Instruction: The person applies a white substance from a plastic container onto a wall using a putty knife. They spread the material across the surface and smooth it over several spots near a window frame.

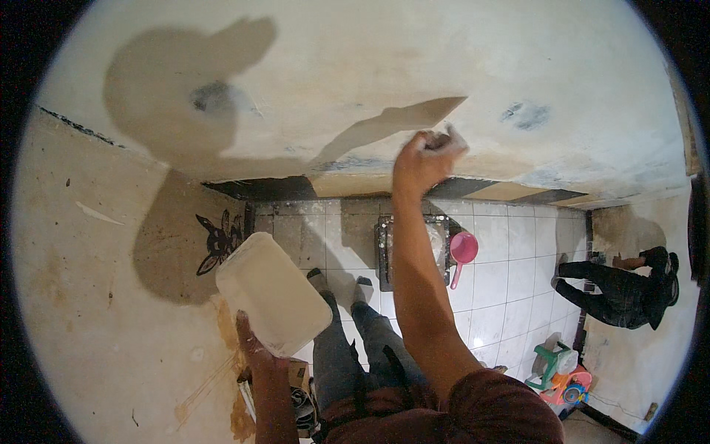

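Observation:
My left hand (250, 339) grips a cream, rounded rectangular container or board (271, 288) at lower middle-left, held above the floor beside my legs. My right hand (433, 155) is raised close to the pale, patchy wall (555, 59) ahead, its whitened fingers curled around something small and dark that I cannot make out. The hand's long shadow falls on that wall. Below, partly hidden by my right arm, a dark square tray (384, 251) with whitish contents lies on the tiles, with a pink dipper (464, 246) next to it.
Stained wall (89, 296) with a dark decal runs along my left. A co-worker in dark clothes (629, 300) is at the far right by another wall. A green stool (547, 370) and orange plastic items (573, 388) sit at lower right; cardboard (299, 374) lies behind my left arm.

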Motion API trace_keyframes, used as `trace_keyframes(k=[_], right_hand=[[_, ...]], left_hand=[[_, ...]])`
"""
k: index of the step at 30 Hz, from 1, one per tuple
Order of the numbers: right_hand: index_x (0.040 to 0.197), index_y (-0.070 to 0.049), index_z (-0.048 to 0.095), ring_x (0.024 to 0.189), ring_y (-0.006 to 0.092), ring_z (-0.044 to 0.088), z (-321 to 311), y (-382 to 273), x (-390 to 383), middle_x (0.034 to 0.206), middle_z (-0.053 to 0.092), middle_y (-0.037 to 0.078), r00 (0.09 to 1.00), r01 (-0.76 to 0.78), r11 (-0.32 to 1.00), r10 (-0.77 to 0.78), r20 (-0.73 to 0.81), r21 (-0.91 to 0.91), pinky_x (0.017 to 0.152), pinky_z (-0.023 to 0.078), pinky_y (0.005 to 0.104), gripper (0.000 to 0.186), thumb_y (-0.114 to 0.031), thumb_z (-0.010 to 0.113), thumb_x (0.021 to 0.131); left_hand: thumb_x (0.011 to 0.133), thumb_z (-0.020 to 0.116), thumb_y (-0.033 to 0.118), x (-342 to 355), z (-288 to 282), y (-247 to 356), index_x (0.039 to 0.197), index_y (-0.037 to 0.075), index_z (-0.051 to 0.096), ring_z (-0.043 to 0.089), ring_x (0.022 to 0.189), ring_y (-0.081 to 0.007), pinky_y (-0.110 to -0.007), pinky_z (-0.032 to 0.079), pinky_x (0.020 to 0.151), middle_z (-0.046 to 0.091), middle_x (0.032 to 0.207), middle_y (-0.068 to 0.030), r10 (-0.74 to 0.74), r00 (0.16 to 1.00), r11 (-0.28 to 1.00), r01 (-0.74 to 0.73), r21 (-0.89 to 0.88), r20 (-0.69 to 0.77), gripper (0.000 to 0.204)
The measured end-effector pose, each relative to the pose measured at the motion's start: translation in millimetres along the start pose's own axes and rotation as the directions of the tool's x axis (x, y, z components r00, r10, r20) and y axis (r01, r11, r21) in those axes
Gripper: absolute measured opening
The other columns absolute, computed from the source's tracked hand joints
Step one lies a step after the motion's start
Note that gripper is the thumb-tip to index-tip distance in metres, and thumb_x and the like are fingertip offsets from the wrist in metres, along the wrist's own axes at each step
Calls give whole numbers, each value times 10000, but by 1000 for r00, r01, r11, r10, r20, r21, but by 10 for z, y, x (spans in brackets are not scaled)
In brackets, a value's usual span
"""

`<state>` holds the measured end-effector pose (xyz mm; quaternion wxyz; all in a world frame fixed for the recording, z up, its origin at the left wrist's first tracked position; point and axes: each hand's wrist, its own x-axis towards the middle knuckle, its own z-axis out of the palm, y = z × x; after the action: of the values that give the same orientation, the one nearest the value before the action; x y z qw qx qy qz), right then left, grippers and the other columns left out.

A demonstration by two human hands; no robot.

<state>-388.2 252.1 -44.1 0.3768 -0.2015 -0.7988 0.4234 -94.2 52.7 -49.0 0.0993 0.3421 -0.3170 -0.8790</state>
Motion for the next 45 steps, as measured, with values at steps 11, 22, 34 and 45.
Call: trace_keyframes(k=[11, 22, 34, 45], right_hand=[[976, 37, 589, 595, 297, 577, -455, 85, -247, 697, 599, 159, 971, 200, 980, -196, 139, -14, 605, 469, 369, 186, -102, 593, 852], [967, -43, 577, 788, 346, 589, 219, -586, 17, 821, 588, 166, 649, 660, 711, -702, 292, 243, 702, 479, 440, 238, -99, 639, 744], [903, -30, 574, 634, 304, 594, 448, -724, 519, 762, 616, 141, 747, 665, 743, -661, 70, -73, 593, 478, 405, 228, -139, 658, 720], [852, 0, 524, 675, 251, 545, -674, -798, 1377, 733, 546, 118, 887, 257, 946, -151, -437, 195, 605, 441, 371, 85, -34, 592, 813]], left_hand=[[903, 538, 415, -66, 109, -3, 1346, 43, 399, 526, 1156, -296, -451, 457, 961, 520, 1278, -139, 10, 1000, 997, -8, -74, 29, 595], [910, 546, 383, -33, 118, 44, 1327, 18, 402, 536, 1143, -298, -454, 466, 956, 528, 1252, -151, -44, 994, 999, 46, -22, 96, 572], [905, 540, 380, -34, 222, -79, 1333, 8, 379, 545, 1126, -305, -447, 483, 928, 527, 1245, -157, -78, 991, 997, 76, 19, 113, 589], [904, 548, 389, 43, -104, -87, 1330, 10, 391, 536, 1137, -306, -453, 469, 946, 523, 1253, -160, 26, 996, 996, -33, 83, 83, 592]])
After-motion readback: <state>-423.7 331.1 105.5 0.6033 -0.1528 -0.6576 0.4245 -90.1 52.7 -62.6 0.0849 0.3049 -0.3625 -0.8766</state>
